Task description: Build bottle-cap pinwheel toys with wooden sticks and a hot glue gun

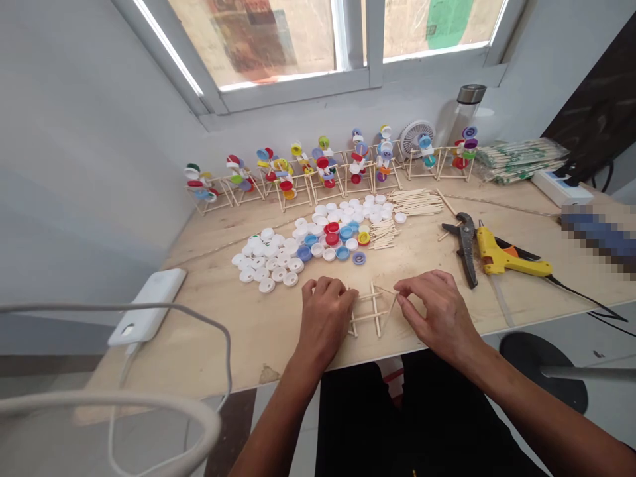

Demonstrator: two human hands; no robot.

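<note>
As left hand [325,318] and right hand [440,311] flank a stick frame [370,311], fingers [405,293] pinch it.

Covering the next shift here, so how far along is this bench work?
Done: a row of capped stick frames stands along the back. In hand: a bare stick frame, with no caps on it yet, between the left hand and right hand. Left: loose bottle caps and craft sticks lie in front of the row.
</note>
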